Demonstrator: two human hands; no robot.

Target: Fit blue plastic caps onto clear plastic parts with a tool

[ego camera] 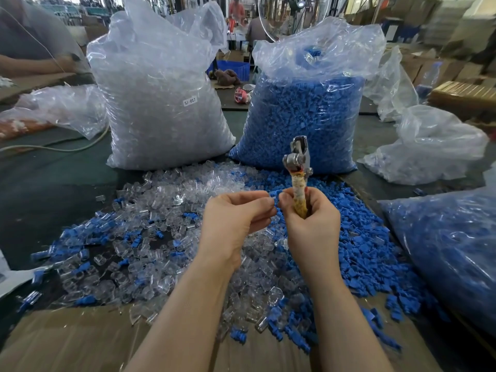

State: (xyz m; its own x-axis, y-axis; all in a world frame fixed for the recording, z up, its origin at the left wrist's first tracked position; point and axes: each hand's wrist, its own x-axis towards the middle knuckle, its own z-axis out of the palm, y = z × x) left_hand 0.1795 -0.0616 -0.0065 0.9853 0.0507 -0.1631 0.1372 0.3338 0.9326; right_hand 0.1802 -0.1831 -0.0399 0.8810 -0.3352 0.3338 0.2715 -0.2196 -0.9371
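My right hand (pixel 308 218) grips the tape-wrapped handle of a metal tool (pixel 297 159), which stands upright with its silver head above the fist. My left hand (pixel 236 213) is curled beside it, and between the fingertips of both hands sits a small blue cap (pixel 274 194). Whether a clear part is also in my left fingers is hidden. Beneath the hands lies a pile of loose clear plastic parts (pixel 166 202) on the left and loose blue caps (pixel 359 251) on the right, with several assembled pieces mixed in.
Behind the piles stand a tall bag of clear parts (pixel 161 98) and a bag of blue caps (pixel 303 114). Another bag of blue and clear pieces (pixel 445 251) lies at the right. Cardboard (pixel 67 342) covers the near table edge. A person's arm (pixel 35 65) is at the far left.
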